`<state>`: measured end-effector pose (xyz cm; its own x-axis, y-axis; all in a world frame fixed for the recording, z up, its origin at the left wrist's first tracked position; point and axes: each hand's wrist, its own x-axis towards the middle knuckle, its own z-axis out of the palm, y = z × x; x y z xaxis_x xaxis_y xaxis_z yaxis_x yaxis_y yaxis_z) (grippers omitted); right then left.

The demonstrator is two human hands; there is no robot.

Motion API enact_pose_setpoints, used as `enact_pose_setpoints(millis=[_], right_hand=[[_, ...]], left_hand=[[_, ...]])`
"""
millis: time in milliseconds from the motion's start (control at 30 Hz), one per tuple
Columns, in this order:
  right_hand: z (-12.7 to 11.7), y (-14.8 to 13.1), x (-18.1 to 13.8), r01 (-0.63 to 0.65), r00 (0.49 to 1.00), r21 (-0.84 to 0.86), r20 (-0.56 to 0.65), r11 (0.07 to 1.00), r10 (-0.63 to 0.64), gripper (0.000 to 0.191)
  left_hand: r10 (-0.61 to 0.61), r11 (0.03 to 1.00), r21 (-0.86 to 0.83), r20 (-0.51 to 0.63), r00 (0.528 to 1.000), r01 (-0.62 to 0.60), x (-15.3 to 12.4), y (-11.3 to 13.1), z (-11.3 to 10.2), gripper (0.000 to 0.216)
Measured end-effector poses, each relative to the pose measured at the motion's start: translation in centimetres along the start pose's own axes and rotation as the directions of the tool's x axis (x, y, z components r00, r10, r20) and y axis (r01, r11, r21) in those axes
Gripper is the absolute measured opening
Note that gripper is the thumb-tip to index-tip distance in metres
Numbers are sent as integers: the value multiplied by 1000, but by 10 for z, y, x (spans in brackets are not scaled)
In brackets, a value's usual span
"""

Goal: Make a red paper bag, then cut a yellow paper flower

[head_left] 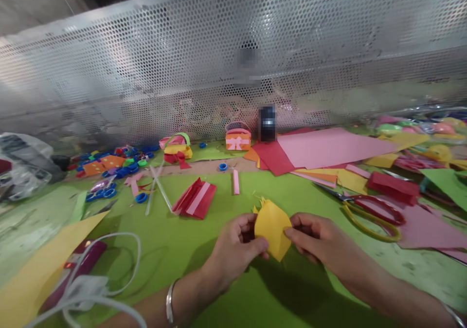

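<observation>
A yellow paper piece [274, 227], creased down its middle and fringed with thin strands at its top, is held up above the green table sheet [204, 279]. My left hand [239, 240] pinches its left edge between thumb and fingers. On the opposite edge, my right hand [315, 235] grips it the same way. Left of my hands lies a folded red paper piece with a pink stripe [197, 199]. A short pink paper strip [236, 182] is just beyond the yellow piece. Parts of the fingers behind the paper are hidden.
Scissors with red and yellow handles [379, 216] lie at right, near pink paper sheets [328, 145]. Small paper baskets [238, 138] stand at the back before a perforated metal panel [182, 65]. A purple power strip with white cable [76, 269] sits front left. Clear glue sticks [160, 189] lie left.
</observation>
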<state>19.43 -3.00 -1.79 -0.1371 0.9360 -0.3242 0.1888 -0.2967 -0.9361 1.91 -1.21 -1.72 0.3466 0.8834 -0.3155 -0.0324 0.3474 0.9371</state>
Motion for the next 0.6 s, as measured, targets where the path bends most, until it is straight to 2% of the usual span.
enact_pose_setpoints(millis=[200, 600], right_hand=[[-1, -1, -1, -4, 1000, 8, -3, 1000, 5, 28], [-2, -5, -2, 4, 1000, 33, 5, 999, -4, 26]], left_hand=[[7, 998, 65, -7, 1000, -6, 0, -1, -2, 33], [-19, 997, 73, -15, 1000, 20, 0, -1, -2, 30]])
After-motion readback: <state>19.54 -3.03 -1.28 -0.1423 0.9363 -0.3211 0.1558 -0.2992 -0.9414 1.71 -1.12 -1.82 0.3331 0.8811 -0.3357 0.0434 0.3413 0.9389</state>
